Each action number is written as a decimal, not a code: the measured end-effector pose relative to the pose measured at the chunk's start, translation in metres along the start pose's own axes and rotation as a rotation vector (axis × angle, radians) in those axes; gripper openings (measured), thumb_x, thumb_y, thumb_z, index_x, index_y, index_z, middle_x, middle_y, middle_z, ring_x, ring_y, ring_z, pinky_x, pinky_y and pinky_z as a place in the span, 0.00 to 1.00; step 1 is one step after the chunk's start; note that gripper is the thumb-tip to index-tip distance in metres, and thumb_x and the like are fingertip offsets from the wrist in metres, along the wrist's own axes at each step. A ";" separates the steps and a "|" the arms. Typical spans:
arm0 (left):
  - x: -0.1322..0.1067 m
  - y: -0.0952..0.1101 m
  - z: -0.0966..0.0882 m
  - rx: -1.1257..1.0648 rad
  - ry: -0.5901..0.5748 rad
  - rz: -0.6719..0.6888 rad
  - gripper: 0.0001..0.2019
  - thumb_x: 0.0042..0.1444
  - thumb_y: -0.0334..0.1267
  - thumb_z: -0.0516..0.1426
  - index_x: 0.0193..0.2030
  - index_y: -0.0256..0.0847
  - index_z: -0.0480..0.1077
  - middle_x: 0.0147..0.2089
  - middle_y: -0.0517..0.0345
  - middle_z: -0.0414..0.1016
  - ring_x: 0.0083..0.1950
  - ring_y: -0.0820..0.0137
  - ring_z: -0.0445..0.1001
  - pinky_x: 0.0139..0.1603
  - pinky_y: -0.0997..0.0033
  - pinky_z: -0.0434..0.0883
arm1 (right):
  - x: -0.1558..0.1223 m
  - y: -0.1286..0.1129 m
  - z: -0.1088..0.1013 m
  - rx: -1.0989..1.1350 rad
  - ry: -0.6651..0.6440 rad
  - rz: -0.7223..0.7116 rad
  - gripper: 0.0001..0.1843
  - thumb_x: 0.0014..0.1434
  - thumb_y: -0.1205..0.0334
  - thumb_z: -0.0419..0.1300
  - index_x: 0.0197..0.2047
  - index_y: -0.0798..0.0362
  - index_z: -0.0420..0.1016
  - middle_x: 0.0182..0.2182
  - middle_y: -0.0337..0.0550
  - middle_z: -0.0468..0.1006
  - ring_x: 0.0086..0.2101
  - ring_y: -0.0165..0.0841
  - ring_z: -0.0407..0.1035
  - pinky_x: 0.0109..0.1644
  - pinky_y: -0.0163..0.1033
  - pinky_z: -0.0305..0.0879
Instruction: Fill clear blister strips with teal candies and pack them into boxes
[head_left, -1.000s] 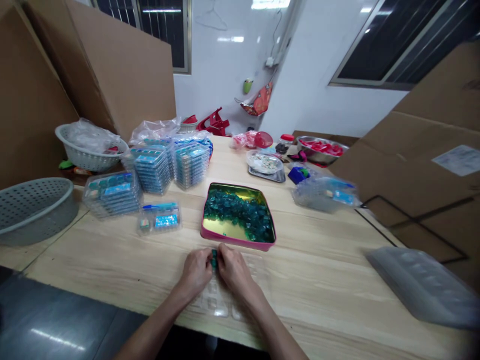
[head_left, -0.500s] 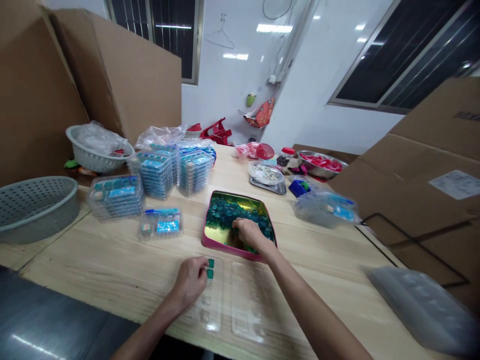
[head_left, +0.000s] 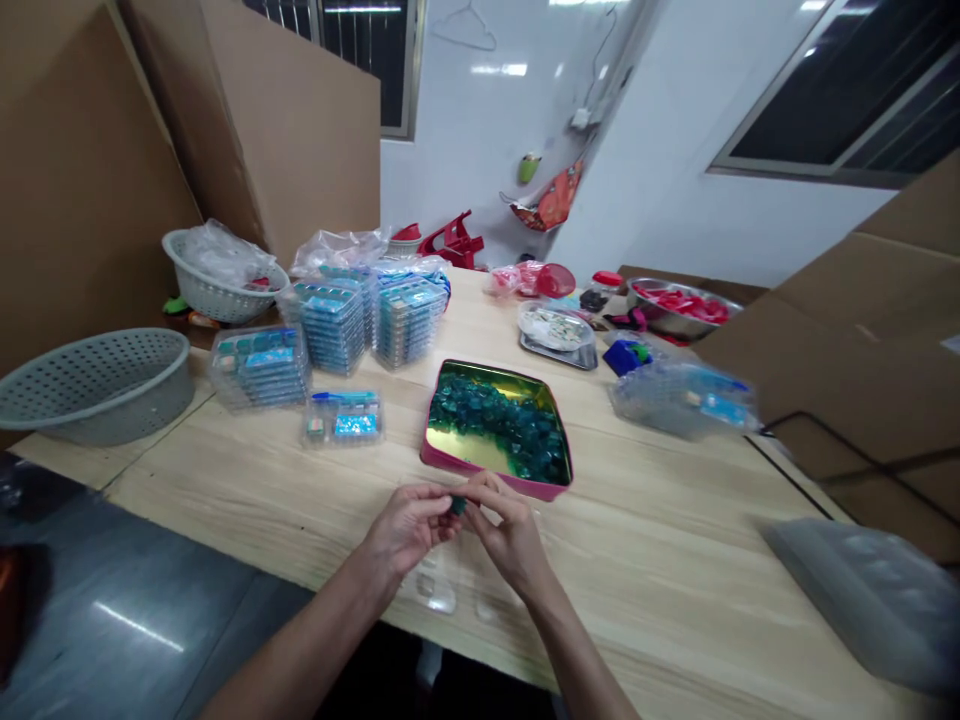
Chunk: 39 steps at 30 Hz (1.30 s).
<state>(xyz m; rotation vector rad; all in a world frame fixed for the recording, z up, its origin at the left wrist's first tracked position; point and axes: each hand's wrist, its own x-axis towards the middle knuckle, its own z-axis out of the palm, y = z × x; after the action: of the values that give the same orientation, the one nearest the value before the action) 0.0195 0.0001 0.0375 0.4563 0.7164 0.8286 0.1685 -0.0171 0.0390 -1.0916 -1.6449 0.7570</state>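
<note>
My left hand (head_left: pixel 405 530) and my right hand (head_left: pixel 506 530) meet just in front of a pink tin (head_left: pixel 495 470), their fingertips pinched together on a small teal piece (head_left: pixel 457 505). The tin has a gold inside and holds a heap of teal pieces (head_left: pixel 510 425). Under my hands lies a clear plastic blister tray (head_left: pixel 439 592) on the wooden table (head_left: pixel 660 560); most of it is hidden by my hands.
Stacks of filled clear packs (head_left: pixel 330 320) and one single pack (head_left: pixel 343 418) stand left of the tin. A grey perforated basket (head_left: pixel 97 385) sits at the far left, and a white basket (head_left: pixel 217 285) behind it. Clear trays (head_left: pixel 870 600) lie at right, and cardboard boxes (head_left: pixel 862 340) flank the table.
My right hand has come back from the tin to my left hand, and both now pinch a teal piece together. The camera view has shifted a little to the left.
</note>
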 end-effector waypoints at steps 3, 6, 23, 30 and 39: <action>-0.002 -0.002 -0.004 0.059 0.016 0.064 0.14 0.33 0.34 0.69 0.30 0.32 0.74 0.25 0.57 0.76 0.24 0.76 0.71 0.29 0.76 0.63 | -0.010 0.005 0.008 0.265 0.040 0.237 0.08 0.55 0.62 0.61 0.38 0.51 0.79 0.30 0.42 0.76 0.30 0.33 0.70 0.36 0.38 0.67; -0.004 -0.003 -0.005 0.183 0.058 0.191 0.12 0.34 0.33 0.68 0.27 0.33 0.73 0.21 0.59 0.74 0.22 0.77 0.69 0.25 0.77 0.60 | -0.015 0.006 0.011 0.545 0.081 0.429 0.10 0.50 0.59 0.65 0.37 0.53 0.78 0.26 0.40 0.77 0.25 0.30 0.69 0.32 0.36 0.67; 0.005 -0.008 -0.038 0.959 0.190 0.248 0.07 0.39 0.24 0.55 0.24 0.34 0.73 0.21 0.60 0.71 0.24 0.74 0.68 0.28 0.75 0.63 | -0.019 0.022 0.028 -0.156 -0.131 0.437 0.08 0.44 0.73 0.54 0.24 0.55 0.73 0.18 0.37 0.72 0.21 0.29 0.64 0.26 0.31 0.55; 0.005 -0.017 -0.038 1.561 0.232 0.418 0.11 0.45 0.22 0.52 0.26 0.36 0.74 0.27 0.54 0.74 0.31 0.68 0.70 0.34 0.72 0.61 | -0.014 0.006 0.030 -0.486 -0.255 0.315 0.14 0.46 0.75 0.50 0.25 0.54 0.76 0.23 0.43 0.78 0.26 0.33 0.70 0.30 0.33 0.55; -0.007 -0.014 -0.036 1.505 0.215 0.543 0.13 0.49 0.24 0.48 0.31 0.39 0.72 0.30 0.53 0.73 0.34 0.65 0.70 0.36 0.69 0.61 | 0.048 0.021 -0.020 -0.593 -0.131 0.201 0.11 0.53 0.70 0.53 0.31 0.53 0.78 0.28 0.43 0.80 0.30 0.34 0.72 0.33 0.34 0.61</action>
<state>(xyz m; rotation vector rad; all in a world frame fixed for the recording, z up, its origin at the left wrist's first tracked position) -0.0026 -0.0102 0.0072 1.9938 1.3895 0.7028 0.1882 0.0352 0.0458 -1.6709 -1.9528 0.4767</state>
